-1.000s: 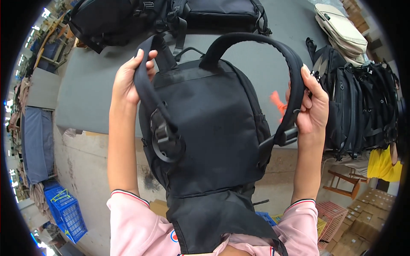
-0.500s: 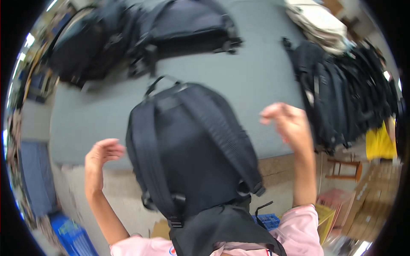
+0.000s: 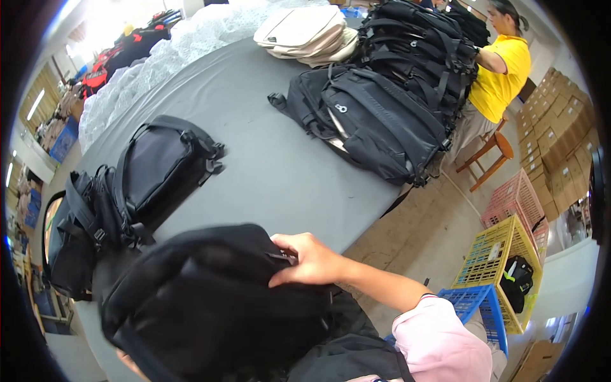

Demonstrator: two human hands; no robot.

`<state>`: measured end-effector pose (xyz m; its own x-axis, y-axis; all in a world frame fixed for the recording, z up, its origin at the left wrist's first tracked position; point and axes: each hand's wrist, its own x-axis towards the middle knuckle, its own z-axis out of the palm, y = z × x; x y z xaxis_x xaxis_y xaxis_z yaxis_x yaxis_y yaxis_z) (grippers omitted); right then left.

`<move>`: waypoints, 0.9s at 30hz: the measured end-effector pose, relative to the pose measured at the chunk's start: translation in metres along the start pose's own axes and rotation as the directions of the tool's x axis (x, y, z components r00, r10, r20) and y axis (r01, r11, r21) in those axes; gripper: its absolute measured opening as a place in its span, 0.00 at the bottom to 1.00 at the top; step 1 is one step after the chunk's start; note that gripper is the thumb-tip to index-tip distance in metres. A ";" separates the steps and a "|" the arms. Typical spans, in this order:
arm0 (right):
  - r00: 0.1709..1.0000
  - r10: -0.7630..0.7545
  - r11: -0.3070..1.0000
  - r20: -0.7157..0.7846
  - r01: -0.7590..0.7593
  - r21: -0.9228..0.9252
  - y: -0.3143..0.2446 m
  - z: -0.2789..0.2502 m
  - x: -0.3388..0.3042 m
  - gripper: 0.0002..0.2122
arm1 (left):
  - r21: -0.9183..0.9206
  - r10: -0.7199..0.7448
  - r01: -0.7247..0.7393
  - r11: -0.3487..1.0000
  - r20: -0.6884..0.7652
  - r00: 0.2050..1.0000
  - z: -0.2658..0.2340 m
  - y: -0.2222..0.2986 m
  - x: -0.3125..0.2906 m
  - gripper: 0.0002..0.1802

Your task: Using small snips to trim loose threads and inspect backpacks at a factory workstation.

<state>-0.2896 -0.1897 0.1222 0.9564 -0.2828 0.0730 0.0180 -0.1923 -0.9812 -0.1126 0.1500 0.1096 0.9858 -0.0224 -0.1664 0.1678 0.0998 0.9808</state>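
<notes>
Pink short sleeve (image 3: pixel 439 331), dark hem trim, bare forearm (image 3: pixel 382 286)

The single head camera looks down from very near above the black backpack (image 3: pixel 210 299) at the lower edge, facing across the grey table (image 3: pixel 280 172) toward the far piles of bags.

Stacked brown cardboard boxes (image 3: pixel 560 127) fill the right edge of the frame; another brown box (image 3: pixel 538 360) sits at lower right.

Grey table (image 3: pixel 254 172), wooden stool (image 3: pixel 493 149), concrete floor (image 3: pixel 439 229), stacked cardboard boxes (image 3: pixel 560 127), coloured plastic crates (image 3: pixel 503 248).
</notes>
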 end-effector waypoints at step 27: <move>0.989 0.085 0.985 -0.117 -0.102 -0.142 0.062 -0.113 -0.021 0.35 | 0.289 -0.159 -0.157 0.944 0.819 0.551 0.206 0.035 0.029 0.17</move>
<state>-0.3414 -0.3020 0.0803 0.9139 -0.4059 0.0094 -0.1207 -0.2937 -0.9482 -0.0791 -0.0516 0.1599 0.5118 -0.8433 -0.1642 0.0024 -0.1898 0.9818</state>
